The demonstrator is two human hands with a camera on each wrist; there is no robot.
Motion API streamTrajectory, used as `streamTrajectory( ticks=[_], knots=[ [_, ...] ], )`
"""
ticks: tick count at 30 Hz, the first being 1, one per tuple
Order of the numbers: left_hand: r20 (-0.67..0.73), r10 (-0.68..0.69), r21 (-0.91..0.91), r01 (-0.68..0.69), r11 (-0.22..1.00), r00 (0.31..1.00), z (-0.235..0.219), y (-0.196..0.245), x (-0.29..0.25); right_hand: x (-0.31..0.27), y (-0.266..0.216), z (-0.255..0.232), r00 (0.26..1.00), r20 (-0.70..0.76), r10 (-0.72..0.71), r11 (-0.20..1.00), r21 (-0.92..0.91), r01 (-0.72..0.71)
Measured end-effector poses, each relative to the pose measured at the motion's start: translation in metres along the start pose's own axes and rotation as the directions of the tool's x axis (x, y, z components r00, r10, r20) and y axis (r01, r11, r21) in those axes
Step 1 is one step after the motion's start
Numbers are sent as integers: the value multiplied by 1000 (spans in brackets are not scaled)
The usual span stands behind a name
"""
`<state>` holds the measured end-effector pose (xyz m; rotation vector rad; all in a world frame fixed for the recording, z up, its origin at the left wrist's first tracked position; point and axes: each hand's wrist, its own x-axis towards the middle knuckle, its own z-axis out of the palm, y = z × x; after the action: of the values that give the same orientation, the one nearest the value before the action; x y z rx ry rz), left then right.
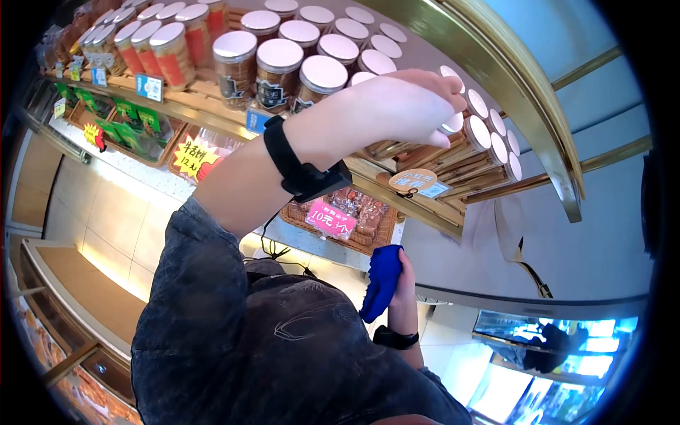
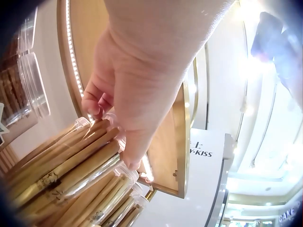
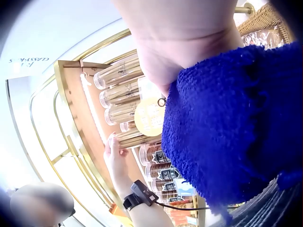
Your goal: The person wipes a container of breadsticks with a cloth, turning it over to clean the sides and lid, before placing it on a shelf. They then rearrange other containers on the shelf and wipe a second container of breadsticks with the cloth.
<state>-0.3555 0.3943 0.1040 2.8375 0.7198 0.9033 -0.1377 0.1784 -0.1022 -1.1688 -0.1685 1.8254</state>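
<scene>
My left hand [image 1: 414, 106] reaches over the shelf among clear jars of long brown stick snacks. In the left wrist view its thumb and fingers curl round the lidded top of one stick jar [image 2: 83, 163]; part of that lid is hidden behind the hand. Similar stick jars [image 1: 489, 134] with white lids stand close beside it. Lower down, in front of the body, my right hand [image 1: 404, 290] holds a blue fluffy cloth [image 1: 381, 283]. The cloth fills much of the right wrist view and hides most of the right fingers.
More white-lidded jars [image 1: 278, 71] crowd the wooden shelf to the left. A round orange sign [image 1: 414, 179] stands at the shelf's front edge. Below lies a wicker basket [image 1: 386, 230] of packaged snacks with a pink price card [image 1: 331, 218]. A curved gold rail [image 1: 524, 92] overhangs the shelf.
</scene>
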Motion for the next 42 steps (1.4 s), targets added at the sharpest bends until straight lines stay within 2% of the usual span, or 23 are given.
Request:
streamTrajectory(
  ticks=[2,4,6,8,10,12,14,20,25,36,42],
  knots=[
    [-17,48,-4,-48,999,999,2,-3,3,-2,2,-2,1000,15,-20,1000,-4,20],
    [0,18,-31,-18,999,1000,5,-5,6,-3,4,3,999,-6,-48,999,6,48],
    [-23,45,-51,-46,998,999,11,-8,9,-3,6,5,997,-20,-70,997,18,70],
    [-26,54,-77,-55,996,998,12,-9,13,-4,7,4,998,52,-44,999,22,43],
    [-12,75,-96,-76,993,997,17,-11,17,-4,9,3,999,22,-44,998,48,43],
    [-102,97,-71,-105,992,990,21,-13,20,-3,9,1,999,-1,-50,996,80,50],
    [-30,114,-82,-116,990,993,16,-10,22,-5,6,-4,998,21,-53,995,87,51],
    [49,35,-54,-32,998,998,0,1,24,-9,2,-11,998,44,-49,989,145,42],
    [32,75,-76,-73,994,997,7,-5,26,-9,2,-18,997,34,-69,987,147,64],
    [105,-85,35,82,996,991,7,-3,29,-11,-4,-27,997,49,-68,986,153,60],
    [108,-73,93,63,994,991,6,1,28,-13,-7,-34,992,98,-76,987,145,62]
  ],
)
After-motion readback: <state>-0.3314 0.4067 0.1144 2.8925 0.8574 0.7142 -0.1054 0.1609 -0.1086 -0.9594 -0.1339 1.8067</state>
